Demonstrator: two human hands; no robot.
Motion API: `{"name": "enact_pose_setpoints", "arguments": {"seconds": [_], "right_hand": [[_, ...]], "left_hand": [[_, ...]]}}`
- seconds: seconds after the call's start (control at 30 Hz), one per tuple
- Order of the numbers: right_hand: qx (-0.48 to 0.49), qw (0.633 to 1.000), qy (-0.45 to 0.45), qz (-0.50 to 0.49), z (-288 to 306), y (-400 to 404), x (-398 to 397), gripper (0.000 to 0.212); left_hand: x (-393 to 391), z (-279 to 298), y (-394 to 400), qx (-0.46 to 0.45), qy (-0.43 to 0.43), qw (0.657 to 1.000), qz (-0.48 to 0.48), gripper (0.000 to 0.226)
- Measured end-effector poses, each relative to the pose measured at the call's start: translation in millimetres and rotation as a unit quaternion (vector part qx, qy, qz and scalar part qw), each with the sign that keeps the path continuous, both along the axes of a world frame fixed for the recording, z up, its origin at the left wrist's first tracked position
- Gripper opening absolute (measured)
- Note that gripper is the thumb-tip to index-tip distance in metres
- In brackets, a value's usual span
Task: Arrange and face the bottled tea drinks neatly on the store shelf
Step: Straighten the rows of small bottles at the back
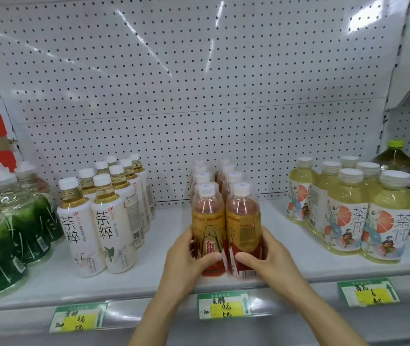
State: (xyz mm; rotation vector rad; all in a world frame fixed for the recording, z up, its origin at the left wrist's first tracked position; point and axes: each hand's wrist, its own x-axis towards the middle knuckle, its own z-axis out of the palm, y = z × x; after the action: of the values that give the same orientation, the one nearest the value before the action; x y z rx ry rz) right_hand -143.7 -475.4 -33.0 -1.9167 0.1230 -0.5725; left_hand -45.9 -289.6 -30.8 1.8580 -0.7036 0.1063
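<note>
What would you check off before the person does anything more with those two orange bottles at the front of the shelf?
1. Left hand on the left front orange bottle: ok, fingers wrapped round its lower part.
2. Right hand on the right front orange bottle: ok, gripping low.
3. Left bottle's label facing out: ok, the red characters show.
4. Right bottle's label facing out: not ok, small print and a barcode face forward.
5. Both bottles upright on the shelf: ok.
6. Row lines up with its price tag: ok, the tag sits just below.
</note>
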Motion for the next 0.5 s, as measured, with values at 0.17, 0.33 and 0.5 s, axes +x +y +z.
{"name": "enact_pose_setpoints", "arguments": {"seconds": [0.17,0.33,0.5], "right_hand": [[0.044,0.998,-0.009,0.054,-6,4,0,0.091],[0.108,0.989,-0.004,0.105,6,3,14,0.073],[0.13,0.983,0.001,0.13,4,-1,17,0.085]], "left_hand": [[7,-13,2,-0.019,0.057,0.998,0.023,0.12],[22,1,12,0.04,0.122,0.981,-0.147,0.085],[27,5,16,0.03,0.133,0.976,-0.173,0.075]]}}
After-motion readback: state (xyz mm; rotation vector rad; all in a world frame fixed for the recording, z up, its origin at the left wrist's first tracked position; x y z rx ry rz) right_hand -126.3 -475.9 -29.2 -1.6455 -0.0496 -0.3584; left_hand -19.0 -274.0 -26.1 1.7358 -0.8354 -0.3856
